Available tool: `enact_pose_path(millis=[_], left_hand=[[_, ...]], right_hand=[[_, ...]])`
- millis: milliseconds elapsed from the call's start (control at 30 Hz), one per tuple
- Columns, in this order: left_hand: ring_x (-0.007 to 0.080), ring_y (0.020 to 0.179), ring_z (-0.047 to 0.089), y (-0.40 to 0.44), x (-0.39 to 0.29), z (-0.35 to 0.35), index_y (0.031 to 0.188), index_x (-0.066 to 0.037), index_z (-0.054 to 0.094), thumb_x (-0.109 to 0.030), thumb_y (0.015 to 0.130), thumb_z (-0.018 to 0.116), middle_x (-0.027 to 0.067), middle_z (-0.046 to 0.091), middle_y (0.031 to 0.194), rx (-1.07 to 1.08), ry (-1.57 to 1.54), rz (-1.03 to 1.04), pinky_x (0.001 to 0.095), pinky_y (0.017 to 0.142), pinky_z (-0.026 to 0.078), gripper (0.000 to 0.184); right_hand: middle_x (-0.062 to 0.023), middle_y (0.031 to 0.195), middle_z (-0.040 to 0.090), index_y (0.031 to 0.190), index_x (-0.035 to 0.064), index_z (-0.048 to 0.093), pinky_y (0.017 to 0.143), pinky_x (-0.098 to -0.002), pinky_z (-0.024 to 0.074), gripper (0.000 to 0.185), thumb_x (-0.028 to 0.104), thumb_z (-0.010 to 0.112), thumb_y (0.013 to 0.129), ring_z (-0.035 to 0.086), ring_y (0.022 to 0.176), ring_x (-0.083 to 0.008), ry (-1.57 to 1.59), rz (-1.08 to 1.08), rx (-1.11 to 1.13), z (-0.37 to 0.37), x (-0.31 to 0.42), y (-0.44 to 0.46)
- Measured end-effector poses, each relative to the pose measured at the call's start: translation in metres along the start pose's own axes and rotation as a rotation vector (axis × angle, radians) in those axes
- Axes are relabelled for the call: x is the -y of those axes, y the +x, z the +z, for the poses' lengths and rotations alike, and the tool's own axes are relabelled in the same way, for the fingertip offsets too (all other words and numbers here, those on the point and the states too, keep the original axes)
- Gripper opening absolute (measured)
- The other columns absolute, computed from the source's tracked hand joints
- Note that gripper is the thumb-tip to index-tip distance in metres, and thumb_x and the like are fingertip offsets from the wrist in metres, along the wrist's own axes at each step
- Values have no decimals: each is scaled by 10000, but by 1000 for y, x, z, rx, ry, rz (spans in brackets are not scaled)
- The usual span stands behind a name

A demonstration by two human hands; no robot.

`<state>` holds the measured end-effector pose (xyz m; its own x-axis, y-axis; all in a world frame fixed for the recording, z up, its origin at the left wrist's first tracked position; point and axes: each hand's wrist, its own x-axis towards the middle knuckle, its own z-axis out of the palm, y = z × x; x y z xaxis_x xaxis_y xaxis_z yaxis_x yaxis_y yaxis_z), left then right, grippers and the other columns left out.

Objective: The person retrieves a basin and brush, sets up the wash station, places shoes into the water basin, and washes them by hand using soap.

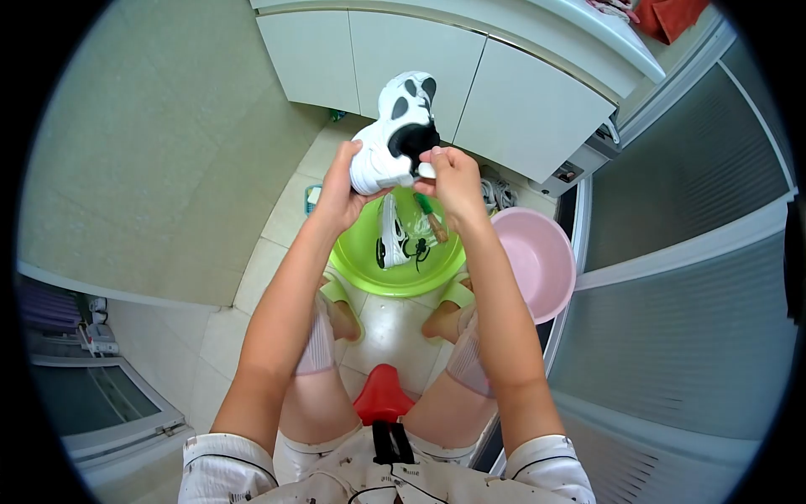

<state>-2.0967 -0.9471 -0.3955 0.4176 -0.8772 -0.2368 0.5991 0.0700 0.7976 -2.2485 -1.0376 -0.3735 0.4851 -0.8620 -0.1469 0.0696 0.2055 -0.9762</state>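
A white shoe with black patches (382,155) is held up above a green basin (361,270). My left hand (342,189) grips the shoe's left end, thumb on its side and fingers beneath. At the shoe's opening, my right hand (453,181) is closed, its fingertips pinching a small white part that looks like the shoe's tongue or edge. In the basin below lie a second white and black shoe (391,239), dark laces (420,250) and a brush with a green and brown body (434,220), in what looks like water.
A pink basin (536,265) stands right of the green one. White cabinets (537,113) are ahead, with grey shoes (499,194) on the floor below. A small blue container (311,198) lies left. A red stool (384,395) is between my legs; glass panels (672,336) stand right.
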Motion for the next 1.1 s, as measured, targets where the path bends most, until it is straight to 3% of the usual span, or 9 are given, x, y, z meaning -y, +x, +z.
enact_pose_path(millis=[100, 300, 400, 567, 667, 833, 933, 1000, 1100], left_hand=[[248, 1008, 680, -1, -5, -3, 1318, -82, 511, -436, 949, 476, 104, 660, 1170, 53, -69, -90, 412, 829, 593, 513], [253, 1013, 676, -3, 2, -6, 1319, -95, 518, -423, 948, 477, 96, 656, 1185, 81, -94, -131, 409, 831, 591, 498], [262, 1012, 676, -5, -3, -9, 1323, -100, 517, -417, 947, 476, 101, 649, 1199, 67, -119, -149, 415, 831, 591, 494], [245, 1065, 659, -7, -4, -16, 1325, -118, 519, -439, 925, 481, 87, 649, 1205, 91, -59, -158, 438, 873, 563, 514], [265, 1048, 667, -8, -3, -17, 1328, -93, 513, -422, 939, 466, 112, 644, 1212, 98, -73, -172, 439, 847, 582, 511], [306, 1015, 680, -10, -12, -22, 1317, -64, 521, -377, 945, 431, 146, 655, 1184, 154, -108, -214, 484, 838, 591, 495], [327, 996, 687, -15, -20, -27, 1312, -41, 536, -339, 936, 430, 160, 676, 1127, 222, -75, -293, 525, 853, 582, 491], [329, 991, 691, 1, -12, -51, 1310, -20, 544, -307, 927, 441, 166, 689, 1088, 254, -32, -360, 547, 873, 572, 489], [237, 927, 681, 7, 2, -55, 1241, 19, 607, -298, 925, 486, 132, 703, 1057, 33, 282, -294, 422, 857, 550, 464]], right_hand=[[-126, 862, 647, 1008, -56, 596, 652, -265, 575, 240, 174, 526, 1019, 657, 738, -167, 245, 152, 81, -14, -1, 14], [-121, 924, 684, 1086, -67, 636, 651, -278, 573, 186, 38, 636, 932, 672, 770, -162, 363, 128, 56, -10, 13, 8], [-112, 1008, 701, 1068, -32, 691, 647, -262, 564, 170, 19, 655, 909, 677, 783, -138, -58, -172, 6, -15, 16, 10], [-158, 914, 632, 1012, -3, 724, 850, -408, 523, 486, 210, 892, 609, 635, 905, -334, -778, -539, -109, -8, 6, 13], [-171, 963, 621, 972, -1, 726, 833, -426, 524, 448, 204, 892, 610, 634, 928, -358, -894, -535, -200, 6, 6, 5], [-181, 947, 622, 937, 14, 732, 810, -430, 518, 185, 127, 701, 795, 641, 883, -353, -767, -672, -188, -3, 0, 26], [-181, 882, 657, 915, 18, 732, 775, -394, 500, 212, 201, 714, 810, 639, 833, -340, -664, -577, -126, -23, 6, 36], [-133, 762, 648, 910, 7, 724, 686, -355, 495, 279, 281, 712, 857, 620, 686, -250, -559, -420, -70, -37, -4, 50], [-39, 622, 591, 887, -9, 714, 562, -303, 455, 364, 351, 680, 922, 527, 532, -130, -464, -277, -61, -38, 0, 48]])
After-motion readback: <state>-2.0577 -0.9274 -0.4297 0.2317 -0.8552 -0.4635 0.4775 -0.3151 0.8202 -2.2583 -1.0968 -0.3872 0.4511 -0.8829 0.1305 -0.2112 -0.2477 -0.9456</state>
